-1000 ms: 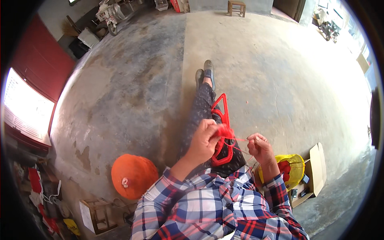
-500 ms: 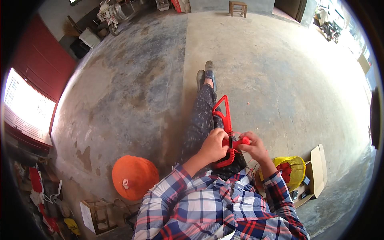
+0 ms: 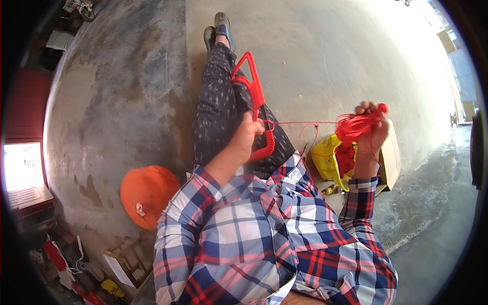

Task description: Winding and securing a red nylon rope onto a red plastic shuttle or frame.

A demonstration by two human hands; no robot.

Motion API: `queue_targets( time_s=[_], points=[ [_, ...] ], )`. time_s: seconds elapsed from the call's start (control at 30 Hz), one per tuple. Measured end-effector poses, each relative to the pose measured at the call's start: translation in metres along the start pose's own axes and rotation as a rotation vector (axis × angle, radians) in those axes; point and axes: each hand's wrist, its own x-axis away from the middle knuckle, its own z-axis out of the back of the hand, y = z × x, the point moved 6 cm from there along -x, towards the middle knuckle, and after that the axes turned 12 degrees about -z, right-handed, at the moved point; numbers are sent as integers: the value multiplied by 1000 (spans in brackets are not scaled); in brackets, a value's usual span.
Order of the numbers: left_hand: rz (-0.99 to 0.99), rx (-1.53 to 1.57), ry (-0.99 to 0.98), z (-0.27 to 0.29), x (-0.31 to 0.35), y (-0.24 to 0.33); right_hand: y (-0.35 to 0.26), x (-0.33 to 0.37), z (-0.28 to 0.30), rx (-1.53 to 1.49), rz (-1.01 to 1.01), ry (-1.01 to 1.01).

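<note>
My left hand [image 3: 249,134] grips the red frame [image 3: 252,91]; my right hand [image 3: 370,127], at three o'clock, clutches bunched red string [image 3: 351,124].

Right hand [image 3: 370,129] swung out wide from the red frame [image 3: 253,96], dragging a bundle of red cord [image 3: 356,124], seemingly pulled taut across to left hand [image 3: 250,136].

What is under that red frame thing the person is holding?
The red frame lies on the person's outstretched legs. The left hand covers part of its handle, so that part stays hidden.
</note>
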Motion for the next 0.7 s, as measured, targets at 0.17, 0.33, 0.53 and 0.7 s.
queue_targets(
  time_s=[0.17,0.33,0.53,0.7],
  points=[
    [2,8,-13,0,9,-10,114,6,-33,587,-400,10],
    [-3,91,-53,-12,15,-7,150,17,-64,664,-592,-67],
    [32,19,3,4,2,-12,113,31,-112,494,-491,-188],
    [-45,-263,144,-8,-3,-1,100,41,-123,367,-510,-207]
  ],
)
